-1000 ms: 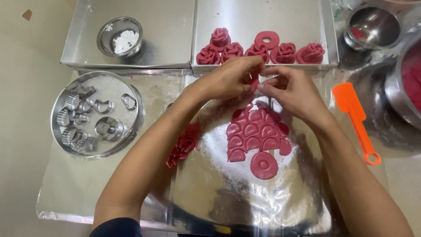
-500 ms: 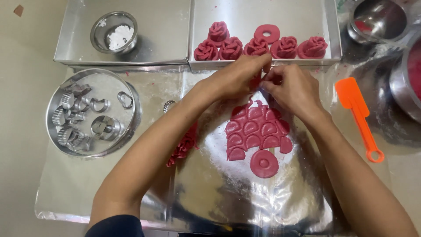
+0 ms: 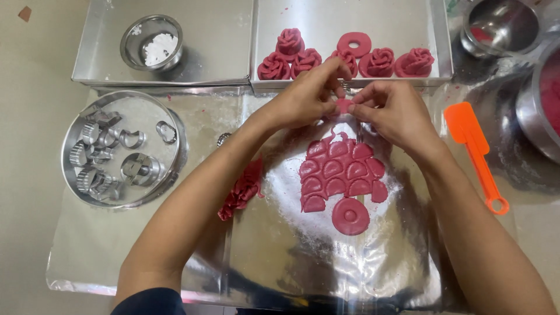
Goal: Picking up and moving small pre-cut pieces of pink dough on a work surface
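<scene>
My left hand (image 3: 306,96) and my right hand (image 3: 396,114) meet above the foil sheet (image 3: 280,256), and together their fingertips pinch a small pink dough piece (image 3: 344,105). Just below them lies a flat sheet of pink dough (image 3: 341,172) cut into several petal shapes, with a round ring-shaped disc (image 3: 350,216) at its lower edge. Dough scraps (image 3: 242,189) lie under my left forearm. Behind the hands a metal tray (image 3: 350,17) holds several finished pink dough roses (image 3: 289,55) and one ring.
A round tin of metal cutters (image 3: 119,149) sits at the left. A second tray (image 3: 216,41) holds a small steel bowl of white powder (image 3: 151,44). An orange spatula (image 3: 475,154) lies at the right, beside steel bowls (image 3: 496,26), one with pink dough (image 3: 545,96).
Both hands have stayed together at the dough piece, with the fingers shifting slightly on it. The view has drifted a little; nothing else has moved.
</scene>
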